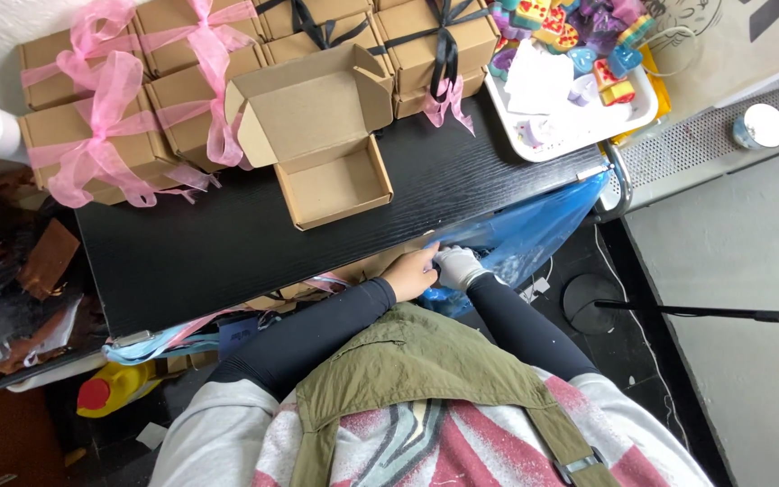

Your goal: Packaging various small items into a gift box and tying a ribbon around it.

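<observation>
My bare left hand (pixel 412 271) and my white-gloved right hand (pixel 459 266) meet just below the front edge of the black table (pixel 227 243). Both are at the mouth of a blue plastic bag (pixel 534 225) that hangs off the table's right corner. The left fingers are curled on the bag's edge. The gloved fingers are curled too, but what they hold is hidden. An open, empty brown cardboard box (pixel 331 185) stands on the table right beyond my hands, with its lid flipped up.
Closed cardboard boxes tied with pink ribbon (pixel 92 126) and black ribbon (pixel 426 41) line the table's back. A white tray (pixel 588 135) of colourful small shapes sits at the right. A yellow bottle (pixel 114 390) lies under the table, and a black stand (pixel 705 313) is on the floor to the right.
</observation>
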